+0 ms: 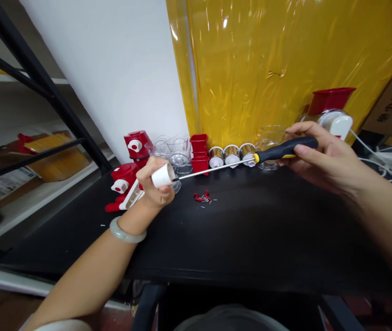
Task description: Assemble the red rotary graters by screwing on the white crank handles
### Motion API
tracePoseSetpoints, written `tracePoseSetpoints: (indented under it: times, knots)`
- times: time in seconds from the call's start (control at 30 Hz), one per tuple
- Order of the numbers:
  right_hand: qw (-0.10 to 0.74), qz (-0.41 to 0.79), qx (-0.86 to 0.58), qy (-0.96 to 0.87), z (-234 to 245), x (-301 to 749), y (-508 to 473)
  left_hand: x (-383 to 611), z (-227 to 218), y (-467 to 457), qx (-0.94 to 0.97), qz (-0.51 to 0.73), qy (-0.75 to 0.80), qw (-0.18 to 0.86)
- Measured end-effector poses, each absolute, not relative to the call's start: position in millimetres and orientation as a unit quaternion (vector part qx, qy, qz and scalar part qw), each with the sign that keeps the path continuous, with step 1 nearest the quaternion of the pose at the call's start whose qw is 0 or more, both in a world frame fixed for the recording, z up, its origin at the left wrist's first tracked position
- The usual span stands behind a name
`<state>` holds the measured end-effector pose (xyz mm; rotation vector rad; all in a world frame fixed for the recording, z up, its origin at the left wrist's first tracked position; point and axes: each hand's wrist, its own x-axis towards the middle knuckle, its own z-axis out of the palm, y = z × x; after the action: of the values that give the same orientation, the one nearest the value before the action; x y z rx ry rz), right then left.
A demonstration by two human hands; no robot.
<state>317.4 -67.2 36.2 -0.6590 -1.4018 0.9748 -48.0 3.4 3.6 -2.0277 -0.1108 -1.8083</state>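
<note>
My left hand (156, 186) is closed round a short white plastic cylinder (163, 176), its open end turned to the right. In my right hand (323, 149) is a screwdriver (281, 150) with a black and yellow handle and a long thin shaft. The shaft runs left, and its dark tip is at the mouth of the white cylinder; how far in it reaches I cannot tell. Below the shaft, small red plastic pieces (201, 197) and several little screws (207, 201) lie on the black table (237, 243).
Red housings with white knobs (126, 177), clear plastic cups (179, 149), red hoppers (199, 151) and several metal grater drums (232, 155) line the back of the table. A red and white machine (335, 115) with a cable stands at the right. Metal shelving (44, 87) rises at the left.
</note>
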Motion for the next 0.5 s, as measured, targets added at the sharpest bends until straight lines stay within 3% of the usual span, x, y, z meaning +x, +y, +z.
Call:
tracePoseSetpoints:
  times: [0.17, 0.3, 0.5]
  knots:
    - [0.607, 0.48, -0.256, -0.579, 39.3, 313.4, -74.0, -47.5, 7.4, 2.5, -0.724, -0.65, -0.039, 0.229]
    - [0.624, 0.407, -0.266, -0.611, 38.5, 310.6, -71.6, -47.1, 7.1, 2.7, -0.725, -0.646, -0.039, 0.236]
    - [0.577, 0.296, -0.344, -0.679, 33.0, 315.0, -63.3, -45.8, 6.0, 1.8, -0.724, -0.651, -0.042, 0.223]
